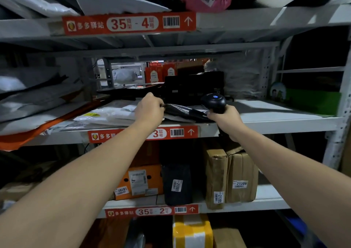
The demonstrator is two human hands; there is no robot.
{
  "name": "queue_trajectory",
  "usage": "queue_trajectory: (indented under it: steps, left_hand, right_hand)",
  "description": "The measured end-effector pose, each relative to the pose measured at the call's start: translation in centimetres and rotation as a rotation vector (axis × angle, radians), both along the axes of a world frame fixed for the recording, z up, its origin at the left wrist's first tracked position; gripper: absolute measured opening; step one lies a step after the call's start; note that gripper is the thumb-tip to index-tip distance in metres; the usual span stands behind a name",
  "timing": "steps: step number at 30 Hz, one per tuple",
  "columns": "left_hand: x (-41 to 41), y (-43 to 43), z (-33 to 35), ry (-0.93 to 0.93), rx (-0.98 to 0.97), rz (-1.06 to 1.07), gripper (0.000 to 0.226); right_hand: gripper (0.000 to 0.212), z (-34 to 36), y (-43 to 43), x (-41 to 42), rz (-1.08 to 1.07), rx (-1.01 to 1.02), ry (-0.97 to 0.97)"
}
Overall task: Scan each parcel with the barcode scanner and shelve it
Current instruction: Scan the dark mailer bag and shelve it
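At mid-frame the left hand (pixel 150 112) pinches the left edge of a flat black parcel (pixel 184 111) lying on the grey shelf (pixel 284 123), and just right of it the right hand (pixel 225 119) grips the barcode scanner (pixel 214 101) by its handle.

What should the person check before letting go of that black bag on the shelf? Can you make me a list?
1. Left hand pinches the black parcel at its edge: ok.
2. Right hand grips the scanner: ok.
3. Black parcel rests on the shelf, partly on the white mailers: ok.
4. Black parcel's own label faces up for scanning: cannot tell, no label shows.
5. Shelf barcode is uncovered: ok, the arm hides only the number beside it.
6. Bare shelf space to the right: ok.
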State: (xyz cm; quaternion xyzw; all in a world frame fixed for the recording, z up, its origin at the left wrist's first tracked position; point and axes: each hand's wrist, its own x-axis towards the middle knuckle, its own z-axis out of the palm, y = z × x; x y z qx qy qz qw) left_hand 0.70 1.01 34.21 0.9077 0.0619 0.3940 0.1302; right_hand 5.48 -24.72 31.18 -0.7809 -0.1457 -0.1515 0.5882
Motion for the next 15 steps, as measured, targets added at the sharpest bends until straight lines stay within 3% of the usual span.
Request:
queue_trajectory:
  steps: [5,11,15]
  left_hand:
    - [0.2,-0.4,-1.2,0.159,0.158,0.105,0.028]
    - [-2.6,0.5,-3.7,0.179,0.051,-0.103,0.054]
    - [-6.7,0.4,-5.6,0.158,-0.107,-0.238,0.058]
  right_hand:
    - [0.020,-0.8,0.3,-0.2,0.063,-0.119,0.023]
    - [0.023,-1.9,0.6,-3.4,0.052,-0.152,0.003]
    - [0.015,-3.5,-0.2,-6.9,0.032,-0.112,0.024]
